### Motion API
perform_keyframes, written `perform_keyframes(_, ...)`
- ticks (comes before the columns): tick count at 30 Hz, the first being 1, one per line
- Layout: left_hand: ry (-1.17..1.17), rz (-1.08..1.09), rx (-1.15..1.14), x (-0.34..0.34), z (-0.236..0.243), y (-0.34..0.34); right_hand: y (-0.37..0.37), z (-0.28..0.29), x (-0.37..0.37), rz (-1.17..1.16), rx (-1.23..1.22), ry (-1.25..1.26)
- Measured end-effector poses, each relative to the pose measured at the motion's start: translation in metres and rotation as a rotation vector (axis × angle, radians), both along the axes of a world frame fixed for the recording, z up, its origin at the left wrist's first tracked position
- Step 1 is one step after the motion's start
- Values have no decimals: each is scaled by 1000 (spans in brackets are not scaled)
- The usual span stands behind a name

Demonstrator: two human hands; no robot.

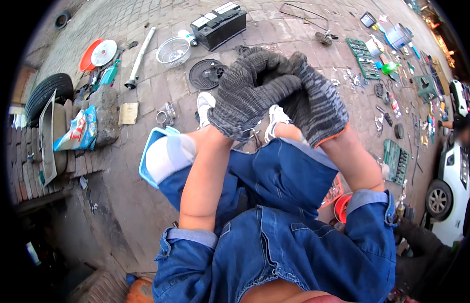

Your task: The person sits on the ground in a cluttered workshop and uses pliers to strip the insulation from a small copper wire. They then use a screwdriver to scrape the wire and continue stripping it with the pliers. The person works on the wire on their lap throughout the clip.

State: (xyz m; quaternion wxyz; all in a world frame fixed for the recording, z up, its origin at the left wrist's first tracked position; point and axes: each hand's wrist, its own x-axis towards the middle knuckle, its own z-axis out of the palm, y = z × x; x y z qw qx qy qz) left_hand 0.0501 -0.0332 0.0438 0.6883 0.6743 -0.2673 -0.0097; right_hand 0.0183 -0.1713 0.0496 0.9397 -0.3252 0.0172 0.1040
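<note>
Both hands wear grey-black knitted gloves and meet in front of me, above my shoes. My left hand (pixel 251 93) is closed, its fingers curled over and its thumb stretched toward the other hand. Against it, my right hand (pixel 318 103) is closed too, its back turned outward. Something dark may sit between them, but the gloves hide it. Just left of my left hand, a round black slotted plastic cover (pixel 203 76) lies on the paving. Beyond it are a clear plastic basket (pixel 173 52), a white bottle (pixel 188 37) and a black car battery (pixel 218 29).
Green socket-set cases (pixel 363 59) and scattered small parts lie on the right, near a parked white car (pixel 454 187). On the left are a tyre (pixel 47 97), a stone block (pixel 106 116) and a pale rod (pixel 141 56). A blue plastic tub edge (pixel 145 161) shows beside my left knee.
</note>
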Motion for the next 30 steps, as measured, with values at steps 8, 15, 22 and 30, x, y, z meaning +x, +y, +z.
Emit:
perform_keyframes(8, 640, -259, -627, -101, -5, 26, 15, 4, -110, 9, 70, 81)
perform_keyframes(15, 926, -299, -928, -147, -10, 27, 13, 3, -141, -157, -574, -82)
perform_keyframes(22, 1004, -251, -882, -159, -2, 23, 13, 0, -136, -673, -1347, -837)
perform_keyframes(30, 1029, -97, -829, -169, 16, 18, -2, 1, -136, -769, -1691, -1234)
